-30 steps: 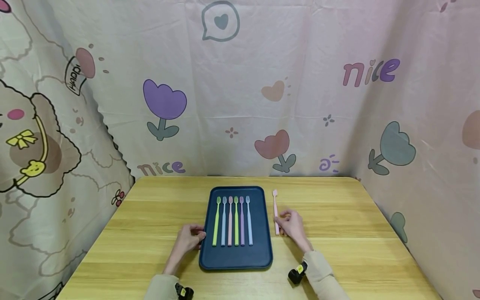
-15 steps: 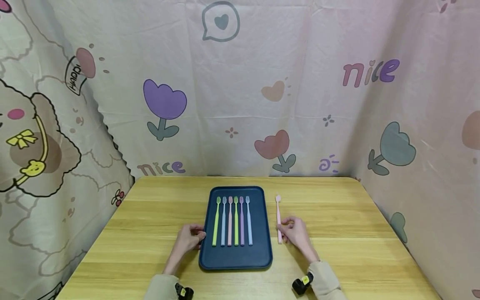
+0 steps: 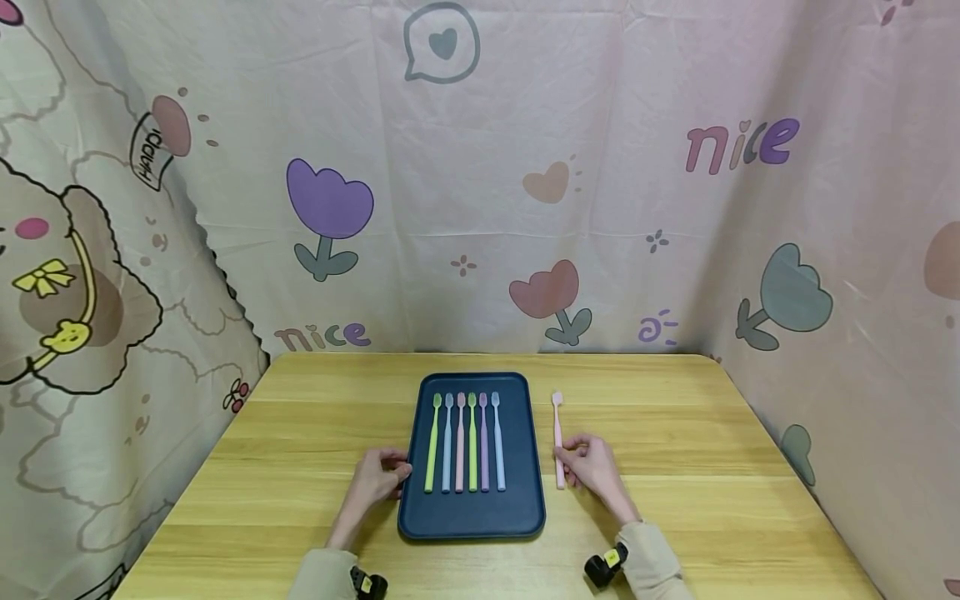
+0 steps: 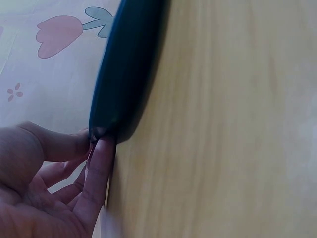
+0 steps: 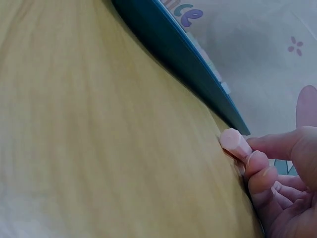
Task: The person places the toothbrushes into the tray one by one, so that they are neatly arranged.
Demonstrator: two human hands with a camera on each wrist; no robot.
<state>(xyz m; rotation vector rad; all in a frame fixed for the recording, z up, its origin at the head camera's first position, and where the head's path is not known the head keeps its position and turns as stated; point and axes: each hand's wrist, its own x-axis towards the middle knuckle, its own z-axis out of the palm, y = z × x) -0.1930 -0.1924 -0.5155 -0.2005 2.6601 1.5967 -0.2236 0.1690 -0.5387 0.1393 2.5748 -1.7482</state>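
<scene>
A dark blue tray (image 3: 471, 518) lies on the table with several toothbrushes in a row, heads toward the back: two green, two light blue, a pink one (image 3: 460, 454) and a purple one (image 3: 484, 454). My left hand (image 3: 371, 479) holds the tray's left rim; the left wrist view shows thumb and a finger pinching the tray corner (image 4: 124, 69). To the right of the tray, my right hand (image 3: 597, 468) pinches another pink toothbrush (image 3: 557, 425) by its handle. That toothbrush points head-away, roughly parallel to the tray side. In the right wrist view its handle end (image 5: 233, 142) sits close over the wood.
The wooden table (image 3: 675, 417) ends at a printed curtain (image 3: 465, 208) behind it, and more curtain hangs on both sides. Each wrist carries a small black camera, such as the right one (image 3: 604, 567).
My right hand has drawn the pink toothbrush slightly toward me and to the right, then nearly stopped over the last half second. The left hand and tray have stayed put.
</scene>
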